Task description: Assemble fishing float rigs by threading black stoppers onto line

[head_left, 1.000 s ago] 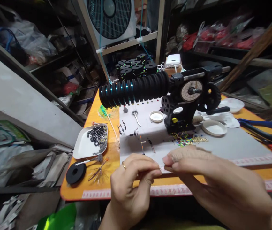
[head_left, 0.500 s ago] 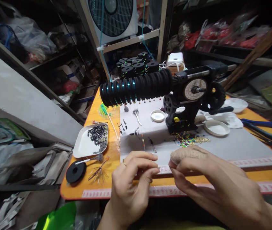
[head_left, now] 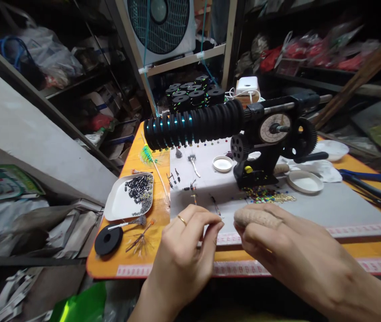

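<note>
My left hand, with a ring on one finger, is pinched at the thumb and fingertips over the front of the grey board. A tiny bright speck shows at its tips; I cannot make out what it holds. Just right of it, my right hand is closed in a pinch too, its index finger wrapped in beige tape. Whatever is between those fingers is hidden. Beyond the hands lie small slim swivel-like parts and a scatter of coloured beads.
A black hand-cranked winding machine carries a row of black foam spools. At left are a white tray of small metal parts and a loose black foam spool. Blue-handled pliers lie at right. Measuring tape runs along the table's front.
The left fingertips have closed into a tighter pinch. My right thumb has drawn in under the taped finger, and that hand has turned slightly. The view has shifted a little.
</note>
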Demonstrator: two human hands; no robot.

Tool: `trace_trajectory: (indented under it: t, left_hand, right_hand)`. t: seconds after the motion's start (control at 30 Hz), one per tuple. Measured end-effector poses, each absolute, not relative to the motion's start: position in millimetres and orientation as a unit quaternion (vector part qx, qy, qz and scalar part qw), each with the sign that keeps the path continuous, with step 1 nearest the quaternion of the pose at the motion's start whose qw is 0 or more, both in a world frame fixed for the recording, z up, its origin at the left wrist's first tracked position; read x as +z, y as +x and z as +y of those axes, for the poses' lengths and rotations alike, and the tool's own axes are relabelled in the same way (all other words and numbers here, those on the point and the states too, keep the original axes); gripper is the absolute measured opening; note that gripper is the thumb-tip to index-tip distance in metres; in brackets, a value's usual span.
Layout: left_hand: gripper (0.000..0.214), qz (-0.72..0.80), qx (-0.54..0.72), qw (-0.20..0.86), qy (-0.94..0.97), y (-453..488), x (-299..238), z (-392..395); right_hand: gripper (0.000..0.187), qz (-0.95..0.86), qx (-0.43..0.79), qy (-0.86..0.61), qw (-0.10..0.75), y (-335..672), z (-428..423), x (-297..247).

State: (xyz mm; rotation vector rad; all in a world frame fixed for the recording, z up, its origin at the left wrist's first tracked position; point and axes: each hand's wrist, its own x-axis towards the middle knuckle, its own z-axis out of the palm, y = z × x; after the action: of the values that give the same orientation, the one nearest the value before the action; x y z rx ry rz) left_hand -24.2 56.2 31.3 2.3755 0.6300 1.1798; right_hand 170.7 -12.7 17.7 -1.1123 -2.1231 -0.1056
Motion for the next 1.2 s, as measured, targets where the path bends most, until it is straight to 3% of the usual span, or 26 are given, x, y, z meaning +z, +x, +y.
trace_trajectory:
  t: [0.2, 0.33, 0.53, 0.77, 1.03, 1.2]
  left_hand:
    - [0.014, 0.227, 0.457, 0.272, 0.816, -19, 34, 51]
    - [0.013, 0.241, 0.465, 0.308, 0.794, -20, 36, 50]
    - [0.015, 0.274, 0.456, 0.318, 0.784, -27, 34, 51]
    - [0.017, 0.266, 0.442, 0.314, 0.797, -27, 34, 48]
    - [0.016, 0.266, 0.44, 0.26, 0.817, -26, 35, 49]
    - [0.013, 0.259, 0.427, 0.233, 0.835, -21, 35, 51]
  right_hand:
    - [0.03, -0.818, 0.023, -0.428, 0.382, 164, -10, 24]
    - [0.03, -0.786, 0.054, -0.43, 0.44, 166, -9, 21]
    - [0.044, -0.727, 0.08, -0.449, 0.514, 169, -16, 23]
    - [0.028, -0.652, 0.199, -0.478, 0.554, 161, -19, 17]
    - [0.037, -0.736, -0.03, -0.464, 0.491, 159, -17, 15]
    - [0.03, -0.774, -0.031, -0.433, 0.462, 156, -10, 18]
